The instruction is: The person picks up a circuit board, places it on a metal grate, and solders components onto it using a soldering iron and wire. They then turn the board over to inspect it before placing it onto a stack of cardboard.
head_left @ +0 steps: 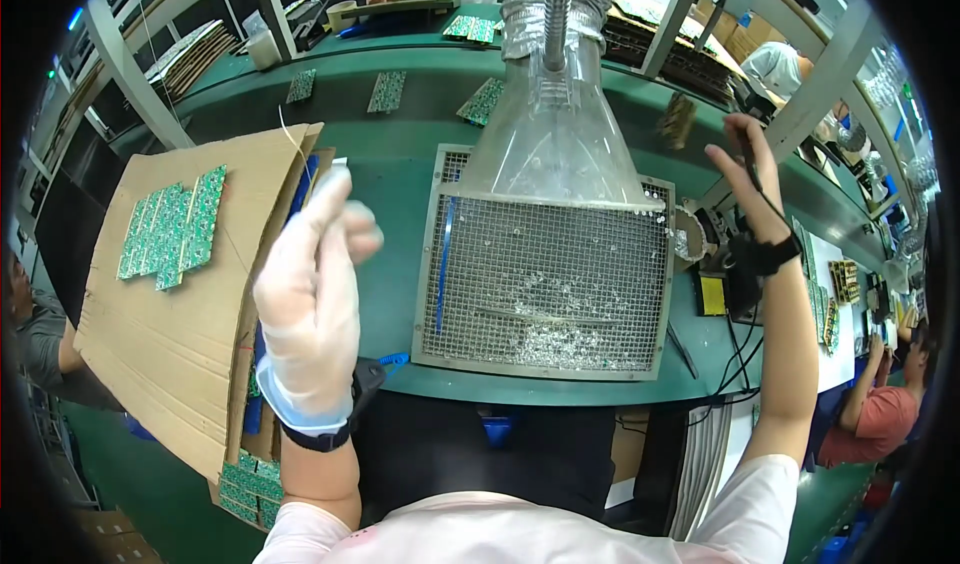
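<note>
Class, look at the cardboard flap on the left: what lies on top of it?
A row of green circuit boards lies on the cardboard flap, overlapping one another. More boards show below its lower edge; the flap covers whatever else is beneath.

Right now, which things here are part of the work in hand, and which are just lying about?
In use:
left hand, gloved, raised over the cardboard flap
right hand, reaching toward a dark tool
wire-mesh tray

Lying about:
green circuit boards on the flap
boards on the far bench
clear funnel hood
</note>
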`<state>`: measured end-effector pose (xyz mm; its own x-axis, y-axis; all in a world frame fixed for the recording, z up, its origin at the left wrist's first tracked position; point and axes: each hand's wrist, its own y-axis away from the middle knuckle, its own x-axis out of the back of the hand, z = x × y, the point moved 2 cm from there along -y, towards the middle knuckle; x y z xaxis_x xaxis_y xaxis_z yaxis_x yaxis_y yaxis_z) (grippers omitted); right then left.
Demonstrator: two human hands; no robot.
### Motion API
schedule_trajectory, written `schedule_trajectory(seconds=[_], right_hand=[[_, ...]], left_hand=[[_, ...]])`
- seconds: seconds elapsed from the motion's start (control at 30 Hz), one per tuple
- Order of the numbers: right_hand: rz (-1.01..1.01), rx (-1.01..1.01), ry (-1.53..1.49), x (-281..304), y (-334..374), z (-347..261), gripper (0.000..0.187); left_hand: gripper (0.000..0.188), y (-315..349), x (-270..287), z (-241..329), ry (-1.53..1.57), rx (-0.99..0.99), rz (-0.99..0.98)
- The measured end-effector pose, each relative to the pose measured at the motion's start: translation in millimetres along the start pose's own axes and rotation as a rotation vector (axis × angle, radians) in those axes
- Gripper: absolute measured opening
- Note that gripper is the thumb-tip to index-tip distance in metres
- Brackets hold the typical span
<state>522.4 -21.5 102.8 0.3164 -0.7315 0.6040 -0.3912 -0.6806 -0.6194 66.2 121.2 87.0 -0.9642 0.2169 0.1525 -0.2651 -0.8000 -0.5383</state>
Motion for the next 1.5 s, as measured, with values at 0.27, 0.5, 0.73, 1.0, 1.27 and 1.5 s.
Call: schedule_trajectory(seconds=[0.27,0.5,0.73,1.0,1.27,1.5], right_hand=[[-0.025,-0.162,-0.091,-7.9,115.5,-89.1,0.032],[0.035,-0.265,0.138,2.6,237.7,-85.6,0.038],[0.144,-0.181,0.220,-20.9,263.8,-61.4,0.041],[0.198,-0.242,0.254,-23.0,264.9,-57.9,0.042],[0.225,-0.217,0.262,-28.1,263.6,-57.5,0.041],[0.263,-0.228,0.268,-21.0,264.5,-60.0,0.040]], left_hand=[[0.038,-130.1,-31.2,-25.0,-0.473,-0.422,0.007],[0.020,-260.3,-124.3,-108.0,-0.783,-0.351,-0.326],[0.050,-236.1,-195.2,-228.3,-0.959,0.024,-0.496],[0.084,-232.7,-274.1,-225.3,-1.284,0.032,-1.000],[0.066,-285.8,-208.5,-268.8,-1.486,-0.400,-0.307],[0.067,-301.9,-242.3,-299.7,-1.454,-0.325,-0.277]])
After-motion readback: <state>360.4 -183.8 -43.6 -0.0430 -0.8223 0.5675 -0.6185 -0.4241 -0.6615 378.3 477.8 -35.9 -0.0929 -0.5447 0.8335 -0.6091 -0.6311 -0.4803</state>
